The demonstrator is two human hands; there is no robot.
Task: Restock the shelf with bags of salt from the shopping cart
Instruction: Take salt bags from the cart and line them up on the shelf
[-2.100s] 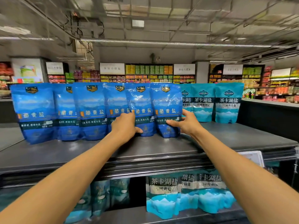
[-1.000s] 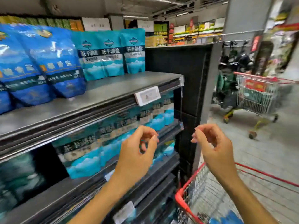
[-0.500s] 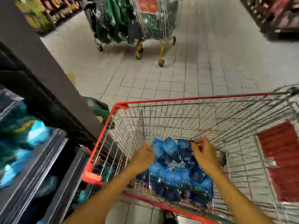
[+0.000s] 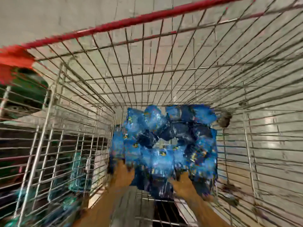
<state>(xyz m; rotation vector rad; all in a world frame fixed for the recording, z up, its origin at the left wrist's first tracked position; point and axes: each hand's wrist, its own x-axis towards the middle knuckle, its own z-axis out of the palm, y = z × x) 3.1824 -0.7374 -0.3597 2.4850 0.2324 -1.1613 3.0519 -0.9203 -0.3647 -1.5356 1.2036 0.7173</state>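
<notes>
I am looking into a shop, most likely a supermarket aisle. The evidence: a wire shopping cart [image 4: 164, 82] with a red plastic rim fills the view. A heap of blue retail bags [image 4: 165, 145] lies on the cart floor. Beyond the cart's far wall, pale floor tiles [image 4: 57, 15] show. Left of the cart, dark shelving [image 4: 18, 145] is visible, heavily blurred.

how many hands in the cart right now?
2. Left hand at the near-left edge of the blue salt bags; right hand at their near-right edge. Fingers are blurred and partly hidden by bags.
</notes>
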